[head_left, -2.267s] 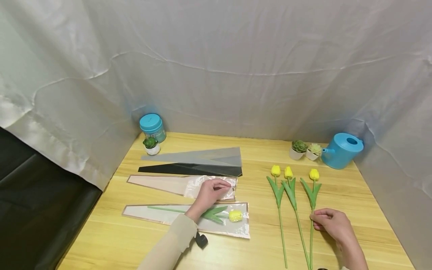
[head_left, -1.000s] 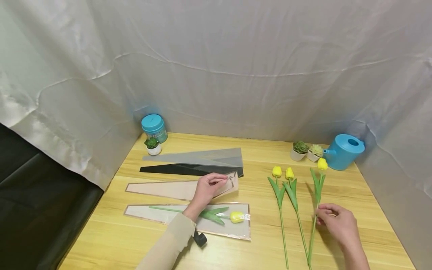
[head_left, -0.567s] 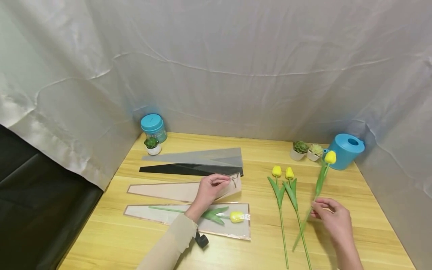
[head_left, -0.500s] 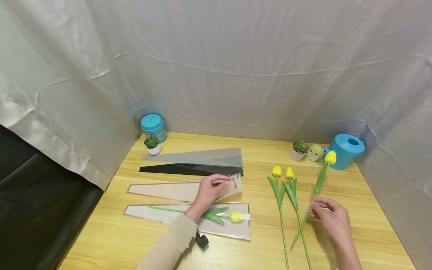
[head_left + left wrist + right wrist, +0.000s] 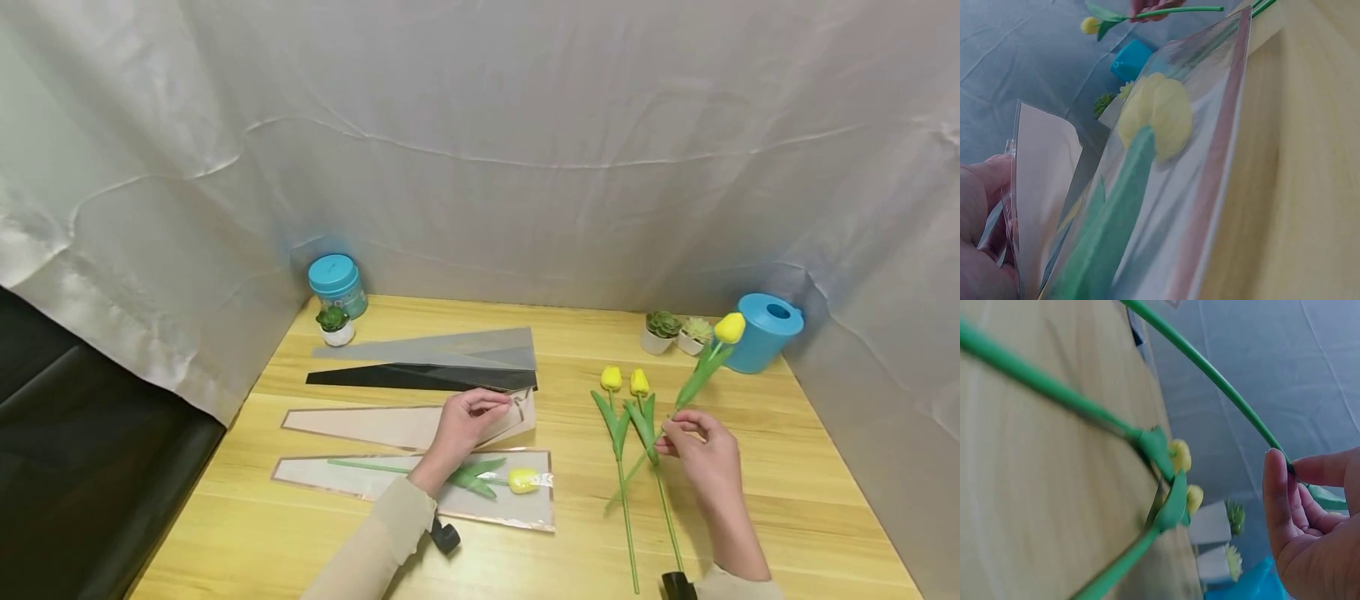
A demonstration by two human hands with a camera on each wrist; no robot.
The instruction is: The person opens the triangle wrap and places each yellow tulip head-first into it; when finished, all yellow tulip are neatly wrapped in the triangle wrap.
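My left hand (image 5: 467, 421) pinches the wide end of a pale, pink-edged flower sleeve (image 5: 360, 422), lifting its top layer; in the left wrist view that sleeve (image 5: 1044, 181) stands raised beside the fingers. My right hand (image 5: 705, 458) pinches a yellow tulip (image 5: 729, 327) by the stem just under its leaves. The tulip is tilted, bloom to the upper right, its stem end crossing over two tulips lying on the table, a left one (image 5: 611, 378) and a right one (image 5: 639, 382). Below the left hand, a second sleeve (image 5: 525, 512) has a yellow tulip (image 5: 522, 480) inside it.
Grey sleeves (image 5: 480, 342) and a black sleeve (image 5: 375, 377) lie behind the left hand. At the back left are a blue-lidded jar (image 5: 337, 283) and a potted succulent (image 5: 337, 327). Two small potted plants (image 5: 660, 333) and a blue watering can (image 5: 761, 333) stand back right.
The right hand has lifted the rightmost tulip off the table, tilted it and carried it leftward over the other two. The left hand has raised the sleeve's end from lying flat.
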